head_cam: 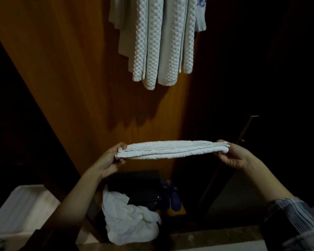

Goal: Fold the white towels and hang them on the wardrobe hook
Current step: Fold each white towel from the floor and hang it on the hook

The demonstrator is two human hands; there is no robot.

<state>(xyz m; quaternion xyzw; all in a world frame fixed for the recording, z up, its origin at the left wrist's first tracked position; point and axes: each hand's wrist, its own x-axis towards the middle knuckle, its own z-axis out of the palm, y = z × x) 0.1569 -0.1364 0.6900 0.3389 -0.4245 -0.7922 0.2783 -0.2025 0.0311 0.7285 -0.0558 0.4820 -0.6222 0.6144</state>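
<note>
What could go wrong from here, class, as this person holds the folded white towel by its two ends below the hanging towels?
1. The left hand and right hand pinch only the ends of the folded white towel, so its layers may slip open.
2. The hanging towels already look crowded; adding another might dislodge one.
3. A dropped towel would likely land on the crumpled white cloth below.

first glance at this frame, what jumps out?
The folded white towel, stretched level across the middle, held at its ends by the left hand and the right hand. Above it, pale quilted cloths hang against the wooden panel. Low down, a crumpled white towel lies heaped.
</note>
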